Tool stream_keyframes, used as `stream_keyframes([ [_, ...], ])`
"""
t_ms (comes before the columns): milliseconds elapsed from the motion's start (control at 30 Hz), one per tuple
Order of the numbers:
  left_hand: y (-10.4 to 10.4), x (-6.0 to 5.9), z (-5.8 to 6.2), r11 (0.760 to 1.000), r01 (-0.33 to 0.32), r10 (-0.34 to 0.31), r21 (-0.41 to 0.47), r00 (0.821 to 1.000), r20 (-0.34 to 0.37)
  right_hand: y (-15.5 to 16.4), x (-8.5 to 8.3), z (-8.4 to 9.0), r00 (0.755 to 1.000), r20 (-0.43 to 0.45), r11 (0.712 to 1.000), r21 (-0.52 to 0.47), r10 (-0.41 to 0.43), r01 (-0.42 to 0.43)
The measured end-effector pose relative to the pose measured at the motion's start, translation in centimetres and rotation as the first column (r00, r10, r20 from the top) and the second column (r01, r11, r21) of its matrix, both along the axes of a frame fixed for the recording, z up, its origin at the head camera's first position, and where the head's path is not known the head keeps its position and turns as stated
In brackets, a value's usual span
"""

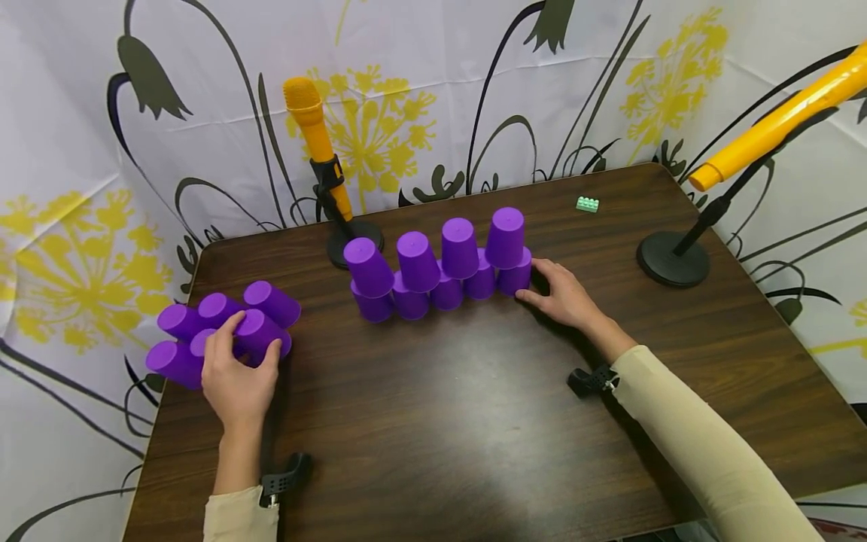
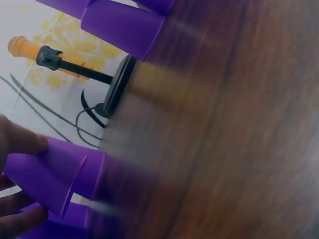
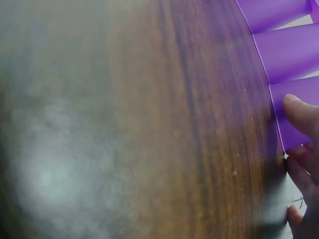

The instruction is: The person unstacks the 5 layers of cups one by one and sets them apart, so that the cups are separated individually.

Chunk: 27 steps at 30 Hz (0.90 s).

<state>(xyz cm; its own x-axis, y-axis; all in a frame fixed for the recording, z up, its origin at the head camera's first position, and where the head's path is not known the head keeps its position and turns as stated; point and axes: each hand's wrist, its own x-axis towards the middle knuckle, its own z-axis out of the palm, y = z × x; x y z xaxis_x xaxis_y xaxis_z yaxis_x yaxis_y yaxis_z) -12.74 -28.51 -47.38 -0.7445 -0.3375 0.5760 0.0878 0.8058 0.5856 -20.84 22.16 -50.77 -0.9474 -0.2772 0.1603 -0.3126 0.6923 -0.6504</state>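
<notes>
On the dark wooden table (image 1: 440, 406) stands a stack of purple cups (image 1: 440, 267), all upside down, with a lower row and an upper row on top. My right hand (image 1: 531, 281) grips the rightmost lower cup (image 1: 513, 280), thumb in front and fingers behind. The right wrist view shows the thumb (image 3: 304, 112) on that cup (image 3: 299, 88). A loose cluster of purple cups (image 1: 203, 331) sits at the table's left edge. My left hand (image 1: 252, 340) is curled round one cup (image 1: 256, 322) of that cluster. The left wrist view shows this cup (image 2: 45, 174) between thumb and fingers.
An orange microphone (image 1: 314, 135) on a black stand with a round base (image 1: 355, 245) rises just behind the stack's left end. At the right, a yellow tube (image 1: 779, 120) slants from a stand with a round base (image 1: 673, 260). A small green brick (image 1: 587, 203) lies at the back.
</notes>
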Motion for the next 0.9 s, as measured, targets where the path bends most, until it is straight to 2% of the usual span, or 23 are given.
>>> stream_keyframes([
  [133, 0.3, -0.1, -0.5, 1.0, -0.014, 0.015, -0.021, 1.0, 0.016, 0.0, 0.0, -0.1, 1.0, -0.005, 1.0, -0.002, 0.005, -0.005],
  [367, 0.7, -0.2, -1.0, 1.0, -0.011, 0.012, -0.008, 0.998, 0.058, 0.1, 0.0, -0.2, 1.0, -0.018, 1.0, -0.007, 0.005, -0.005],
  [633, 0.8, -0.1, -1.4, 1.0, -0.007, 0.006, 0.013, 0.997, 0.071, 0.1, 0.0, -0.2, 1.0, -0.011, 1.0, -0.01, 0.002, -0.002],
  [767, 0.7, 0.2, -1.1, 1.0, -0.015, 0.014, 0.016, 0.998, 0.064, 0.1, 0.0, -0.2, 1.0, -0.01, 1.0, -0.009, 0.002, -0.002],
  [900, 0.9, 0.3, -0.1, 1.0, -0.013, 0.013, 0.02, 1.0, 0.012, 0.1, 0.0, -0.2, 1.0, -0.011, 1.0, -0.008, 0.001, -0.001],
])
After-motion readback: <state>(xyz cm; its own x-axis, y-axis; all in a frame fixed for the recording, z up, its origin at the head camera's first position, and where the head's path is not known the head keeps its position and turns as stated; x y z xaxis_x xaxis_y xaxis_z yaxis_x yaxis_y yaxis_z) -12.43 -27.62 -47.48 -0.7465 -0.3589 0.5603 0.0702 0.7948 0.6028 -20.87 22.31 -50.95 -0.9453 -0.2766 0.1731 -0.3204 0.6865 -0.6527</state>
